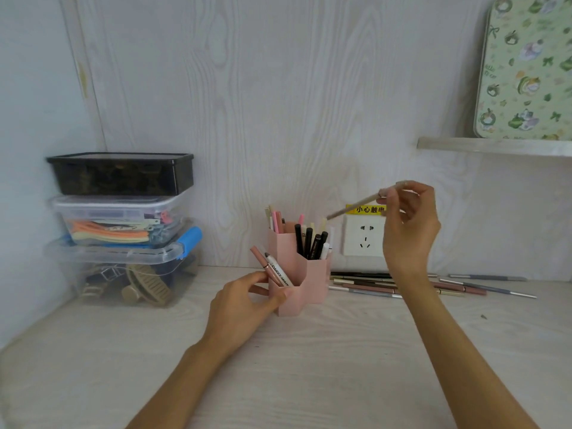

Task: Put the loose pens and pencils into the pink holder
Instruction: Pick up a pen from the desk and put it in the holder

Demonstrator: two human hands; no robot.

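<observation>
Left grip [244, 301] is wrapped round part-filled pink holder [317, 283], pencil [353, 208] is pinched in right grip [408, 230], several pens [458, 287] are left loose.

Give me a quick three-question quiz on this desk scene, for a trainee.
1. True or false: the right hand pinches a pencil in the air.
2. Where do the loose pens lie? A: left of the holder. B: on the desk, right of the holder. C: in the holder.
3. Fill in: the left hand grips the pink ____.
Key: 1 true; 2 B; 3 holder.
</observation>
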